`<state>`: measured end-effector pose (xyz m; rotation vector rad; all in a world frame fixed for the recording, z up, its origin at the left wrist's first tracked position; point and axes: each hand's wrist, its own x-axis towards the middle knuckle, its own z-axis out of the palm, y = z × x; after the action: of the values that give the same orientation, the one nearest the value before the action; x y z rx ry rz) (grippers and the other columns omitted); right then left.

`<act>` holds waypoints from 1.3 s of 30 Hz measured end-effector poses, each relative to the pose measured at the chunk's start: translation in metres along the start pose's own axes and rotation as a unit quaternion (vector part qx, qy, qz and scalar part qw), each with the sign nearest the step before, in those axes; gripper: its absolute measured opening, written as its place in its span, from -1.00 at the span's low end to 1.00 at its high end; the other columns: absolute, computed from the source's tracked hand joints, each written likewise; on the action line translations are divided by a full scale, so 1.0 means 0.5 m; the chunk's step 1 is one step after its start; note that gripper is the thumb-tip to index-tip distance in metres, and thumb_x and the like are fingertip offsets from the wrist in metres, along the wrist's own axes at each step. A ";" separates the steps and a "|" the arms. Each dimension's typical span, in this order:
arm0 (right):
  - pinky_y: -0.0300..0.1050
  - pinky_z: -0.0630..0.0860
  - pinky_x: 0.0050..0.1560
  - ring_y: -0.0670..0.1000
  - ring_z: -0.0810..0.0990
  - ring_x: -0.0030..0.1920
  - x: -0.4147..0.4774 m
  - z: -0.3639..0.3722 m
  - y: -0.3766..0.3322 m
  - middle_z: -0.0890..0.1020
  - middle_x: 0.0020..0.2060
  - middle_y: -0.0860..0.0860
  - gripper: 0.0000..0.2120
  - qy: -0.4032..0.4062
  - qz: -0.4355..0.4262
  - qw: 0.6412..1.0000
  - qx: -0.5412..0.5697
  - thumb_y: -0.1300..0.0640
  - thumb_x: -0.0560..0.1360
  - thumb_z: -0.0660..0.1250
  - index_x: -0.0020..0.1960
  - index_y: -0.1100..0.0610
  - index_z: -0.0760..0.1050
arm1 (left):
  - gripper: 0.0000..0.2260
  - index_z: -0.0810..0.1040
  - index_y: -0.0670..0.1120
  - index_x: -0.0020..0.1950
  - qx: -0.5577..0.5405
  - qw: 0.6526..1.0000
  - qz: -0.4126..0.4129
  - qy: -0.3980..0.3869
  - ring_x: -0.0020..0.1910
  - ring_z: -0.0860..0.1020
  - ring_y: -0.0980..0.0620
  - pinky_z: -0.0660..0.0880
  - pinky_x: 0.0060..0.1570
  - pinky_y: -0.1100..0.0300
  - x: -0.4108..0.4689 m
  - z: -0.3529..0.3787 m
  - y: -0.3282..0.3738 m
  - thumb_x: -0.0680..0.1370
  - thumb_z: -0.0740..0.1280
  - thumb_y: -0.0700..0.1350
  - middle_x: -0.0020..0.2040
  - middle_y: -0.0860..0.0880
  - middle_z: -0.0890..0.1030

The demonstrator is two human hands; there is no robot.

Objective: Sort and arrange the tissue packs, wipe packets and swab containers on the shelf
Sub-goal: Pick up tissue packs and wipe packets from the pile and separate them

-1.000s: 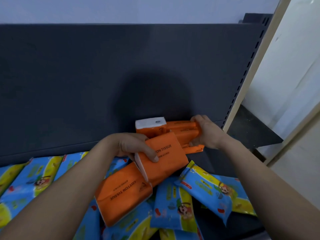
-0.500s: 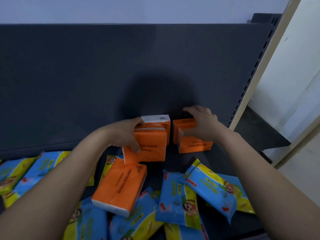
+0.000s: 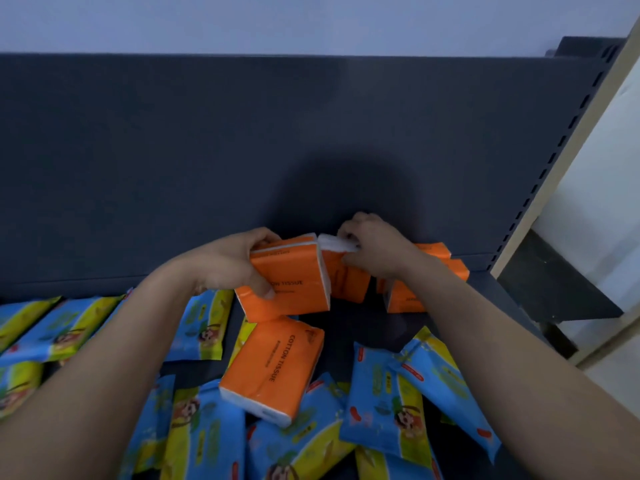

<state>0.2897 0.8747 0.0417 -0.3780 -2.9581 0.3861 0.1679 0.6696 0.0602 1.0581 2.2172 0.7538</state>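
Closest to the person, blue and yellow wipe packets [image 3: 388,403] lie jumbled across the front of the dark shelf [image 3: 377,327], some overlapping. On top of them near the middle lies a loose orange pack [image 3: 273,368] printed COTTON TISSUE, flat and tilted, its white end toward the front.

Just behind it the left hand [image 3: 235,261] grips a second orange pack [image 3: 287,278], thumb across its printed face and fingers curled over its top edge, holding it upright and slightly tilted. Its right edge touches a third pack [image 3: 346,278] standing beside it. The right hand [image 3: 374,247] is closed on the white top of that third pack, fingers pinching it from above.

Further right, partly hidden by the right wrist, more orange packs [image 3: 429,271] stand against the shelf's dark back panel [image 3: 242,150]. A slotted upright [image 3: 554,161] runs along the right edge.
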 end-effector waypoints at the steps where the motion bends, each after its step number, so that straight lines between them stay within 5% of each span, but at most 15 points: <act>1: -0.07 0.40 0.04 0.08 0.42 0.11 -0.003 -0.005 0.000 0.47 0.06 0.08 -0.71 0.015 0.010 0.999 0.030 0.15 0.42 0.33 0.14 0.12 0.47 | -0.31 0.41 0.13 0.21 -0.011 1.000 -0.001 -0.004 0.05 0.54 0.03 0.54 -0.03 0.11 -0.003 -0.005 -0.002 0.16 0.57 -0.16 0.07 0.04 0.56; 4: -0.09 0.43 -0.12 0.05 0.51 -0.05 -0.012 -0.017 0.010 0.53 -0.07 0.04 -0.77 0.053 0.049 0.990 0.124 0.21 0.39 0.34 0.03 0.16 0.44 | -0.31 0.43 0.13 0.21 -0.051 0.999 -0.001 -0.017 0.08 0.57 -0.01 0.56 0.07 0.00 -0.012 -0.020 -0.004 0.12 0.53 -0.14 0.09 0.00 0.59; 6: -0.01 0.50 -0.05 0.07 0.55 -0.04 -0.017 -0.017 0.018 0.57 -0.08 0.05 -0.78 0.042 0.072 0.985 0.150 0.23 0.39 0.35 0.02 0.16 0.43 | -0.32 0.44 0.14 0.21 -0.048 0.999 0.002 -0.022 0.08 0.57 -0.02 0.56 0.08 -0.05 -0.014 -0.026 0.000 0.12 0.52 -0.11 0.09 -0.01 0.59; 9: 0.07 0.45 0.16 0.10 0.54 0.08 -0.018 -0.001 0.032 0.60 0.02 0.05 -0.73 -0.010 0.114 0.992 0.057 0.14 0.41 0.38 0.09 0.11 0.46 | -0.40 0.42 0.15 0.21 0.003 1.000 0.008 -0.017 0.04 0.56 0.01 0.55 0.05 -0.01 -0.005 -0.007 0.015 0.20 0.50 -0.09 0.05 0.02 0.58; 13: 0.02 0.42 0.22 0.09 0.54 0.16 -0.034 -0.009 0.046 0.61 0.09 0.06 -0.69 0.057 0.120 0.990 0.041 0.11 0.44 0.39 0.17 0.12 0.50 | -0.45 0.40 0.13 0.22 0.043 0.999 0.026 -0.014 0.02 0.53 0.06 0.53 0.04 0.09 0.028 0.049 0.042 0.31 0.50 -0.14 0.06 0.05 0.54; 16: -0.08 0.40 0.26 0.03 0.50 0.23 -0.061 -0.038 0.069 0.56 0.19 0.02 -0.60 0.075 0.125 0.982 0.121 0.01 0.46 0.38 0.26 0.09 0.47 | -0.42 0.38 0.08 0.27 0.071 0.996 0.051 -0.021 0.06 0.50 0.05 0.51 0.04 0.12 0.050 0.082 0.067 0.31 0.50 -0.13 0.12 0.04 0.49; 20: 0.12 0.27 0.39 0.12 0.30 0.38 -0.107 -0.069 0.124 0.37 0.38 0.02 -0.30 -0.012 0.194 0.980 0.037 -0.25 0.33 0.41 0.40 -0.05 0.32 | -0.37 0.32 0.05 0.33 0.101 0.992 0.066 -0.027 0.11 0.45 0.03 0.48 0.10 0.09 0.078 0.115 0.095 0.33 0.51 -0.06 0.18 0.02 0.41; 25: 0.17 0.23 0.41 0.25 0.09 0.45 -0.147 -0.043 0.168 0.02 0.49 0.03 -0.02 -0.119 0.259 0.959 -0.003 -0.07 0.28 0.53 0.51 -0.15 0.00 | -0.29 0.17 0.02 0.41 0.207 0.978 0.016 -0.031 0.22 0.23 -0.08 0.38 0.22 0.01 0.101 0.173 0.100 0.36 0.48 -0.02 0.32 -0.03 0.10; 32: -0.05 0.44 0.25 0.24 0.42 0.29 -0.149 -0.022 0.192 0.19 0.39 0.16 -0.23 -0.021 0.208 0.978 0.004 0.21 0.38 0.44 0.49 -0.03 0.17 | -0.26 0.08 -0.04 0.41 0.170 0.985 0.009 0.013 0.05 0.39 -0.02 0.45 0.07 0.17 0.089 0.207 0.103 0.39 0.47 -0.03 0.36 -0.08 0.00; 39: -0.10 0.50 0.10 0.19 0.44 0.26 -0.156 -0.026 0.190 0.13 0.43 0.09 -0.22 -0.043 0.216 0.975 0.031 0.26 0.40 0.38 0.51 -0.06 0.10 | -0.08 -0.06 -0.01 0.49 0.155 0.988 0.002 0.021 0.33 0.30 -0.17 0.34 0.33 0.00 0.079 0.238 0.090 0.35 0.51 -0.01 0.44 -0.10 -0.13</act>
<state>0.3887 0.9461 0.0210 -1.0265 -2.9177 0.5513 0.2515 0.7545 0.0004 1.2018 2.4233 0.4423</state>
